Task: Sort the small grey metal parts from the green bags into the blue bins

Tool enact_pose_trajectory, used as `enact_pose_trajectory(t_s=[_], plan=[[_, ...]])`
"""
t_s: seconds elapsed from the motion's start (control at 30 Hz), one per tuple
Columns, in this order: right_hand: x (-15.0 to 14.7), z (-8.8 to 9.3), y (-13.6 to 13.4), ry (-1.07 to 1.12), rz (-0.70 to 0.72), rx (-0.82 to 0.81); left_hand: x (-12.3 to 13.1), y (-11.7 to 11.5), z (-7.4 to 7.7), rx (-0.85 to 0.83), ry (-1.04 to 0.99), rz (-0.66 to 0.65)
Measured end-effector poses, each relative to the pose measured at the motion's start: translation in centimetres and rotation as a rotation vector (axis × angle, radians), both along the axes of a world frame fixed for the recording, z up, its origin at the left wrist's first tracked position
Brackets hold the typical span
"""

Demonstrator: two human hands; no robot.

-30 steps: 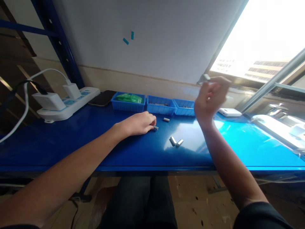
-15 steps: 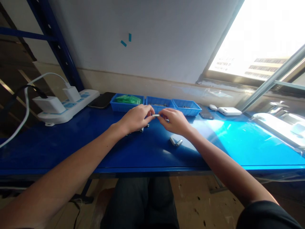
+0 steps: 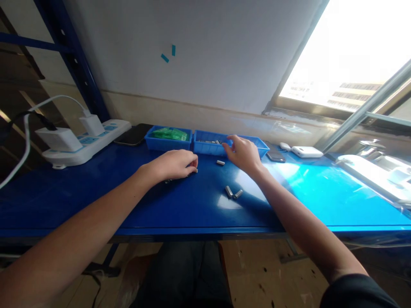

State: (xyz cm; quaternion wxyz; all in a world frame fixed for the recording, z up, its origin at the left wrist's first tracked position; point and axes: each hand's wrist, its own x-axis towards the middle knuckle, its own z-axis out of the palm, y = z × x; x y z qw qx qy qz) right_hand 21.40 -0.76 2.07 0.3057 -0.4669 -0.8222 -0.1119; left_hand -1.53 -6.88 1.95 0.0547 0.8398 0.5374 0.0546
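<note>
My left hand (image 3: 180, 164) rests low over the table, its thumb and fingers pinched on a small metal cylinder (image 3: 196, 171) that is mostly hidden. More small metal pieces (image 3: 168, 181) show under its wrist side. My right hand (image 3: 243, 153) is at the front of the blue bins, thumb and forefinger apart, with nothing visible between them. One short silver cylinder (image 3: 220, 162) lies on the table between the hands. Two silver cylinders, one (image 3: 229, 191) beside another (image 3: 238, 194), lie closer to me. The middle blue bin (image 3: 208, 148) holds several small metal pieces.
On the blue table (image 3: 192, 209), a left bin (image 3: 154, 144) holds a green plastic bag (image 3: 170, 134). A power strip (image 3: 64, 157) with plugs and a dark phone (image 3: 135, 134) are farther left. Another phone (image 3: 276, 155) and a white box (image 3: 306, 152) stand right of the bins.
My hands have parted. The small piece held between them is gone from there, and a silver cylinder now lies on the table. The left hand moved left and down, the right toward the bins.
</note>
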Motion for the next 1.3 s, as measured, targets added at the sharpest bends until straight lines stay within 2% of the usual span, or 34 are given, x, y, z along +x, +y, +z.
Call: enact_pose_trajectory(t_s=[0.17,0.3,0.4,0.53,0.67,0.77,0.83,0.9,0.97,1.03,1.1,1.17,1.3], plan=[[-1.7,-1.9,-2.6,-0.087,0.378,-0.16,0.5,0.0,0.0,0.077,-0.05,0.084],[-3.0,-2.8,-3.5,-0.214,0.488,-0.191,-0.2,0.0,0.9,0.169,-0.056,0.201],[-4.2,-3.2,-3.6,-0.276,0.456,-0.199,-1.0,0.3,1.0,0.135,-0.019,0.229],[-4.6,-2.5,-3.5,-0.283,0.387,-0.126,-2.7,1.0,0.6,-0.064,0.137,0.249],[-2.5,0.2,-3.0,0.048,0.333,0.153,-3.8,1.4,0.5,-0.138,0.179,0.252],[-0.4,2.4,-2.1,0.355,0.201,0.416,-3.5,1.2,0.7,-0.144,0.108,0.238],[0.6,3.1,-1.2,0.464,0.098,0.511,-2.8,1.0,0.6,-0.12,0.081,0.218],[0.8,2.9,-0.3,0.437,0.037,0.463,-2.0,1.0,0.2,-0.074,0.062,0.195],[0.4,1.9,0.1,0.274,0.013,0.268,-1.4,1.2,-0.3,-0.014,0.016,0.174],[-0.5,0.6,-0.1,0.084,0.047,0.048,-0.9,1.4,-0.8,0.062,-0.059,0.148],[-1.6,-0.6,-0.8,-0.022,0.152,-0.078,-0.4,1.5,-1.1,0.135,-0.16,0.098],[-2.5,-1.3,-1.7,-0.056,0.288,-0.111,0.0,1.5,-1.2,0.145,-0.328,0.052],[-3.3,-1.6,-2.9,-0.102,0.505,-0.08,1.0,1.0,-1.1,-0.008,-0.79,0.073]])
